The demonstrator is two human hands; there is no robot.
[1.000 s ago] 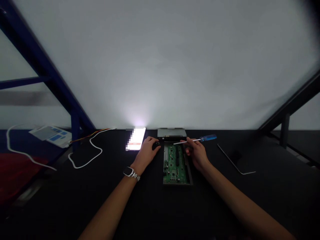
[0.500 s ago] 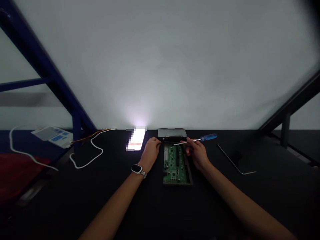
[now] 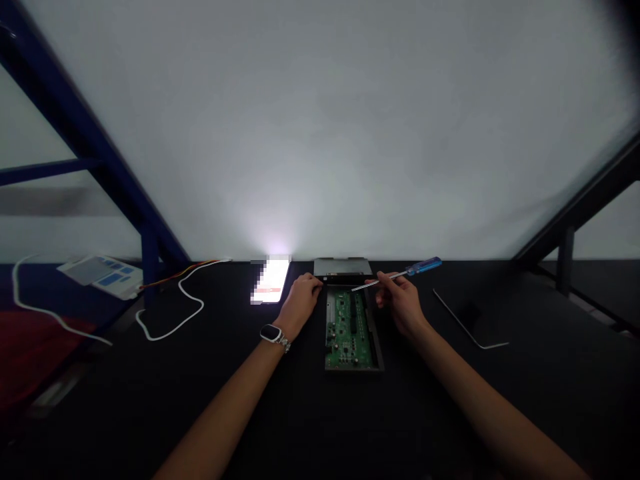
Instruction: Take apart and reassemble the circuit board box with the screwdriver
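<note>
A green circuit board point(image 3: 349, 330) lies in a shallow open metal tray in front of me. Across its far end runs a dark panel point(image 3: 340, 281), with a grey metal plate point(image 3: 342, 267) behind it. My left hand point(image 3: 301, 298) rests at the left end of this panel, its fingers curled and closed against the edge. In my right hand point(image 3: 400, 300) is a screwdriver point(image 3: 424, 267) with a blue handle, pinched along its shaft. Its handle points right and its tip hangs over the far part of the board; whether it touches cannot be made out.
A lit phone point(image 3: 273, 279) lies left of my left hand. Farther left are a white cable point(image 3: 193, 313) and a white-and-blue card-like item point(image 3: 103, 275). At right, a thin bent metal strip point(image 3: 457, 320) lies on the black tabletop point(image 3: 300, 427). A pale wall point(image 3: 340, 133) stands behind.
My right hand and the screwdriver have shifted slightly right, and the handle end sits a little higher. My left hand stays at the panel's left end.
</note>
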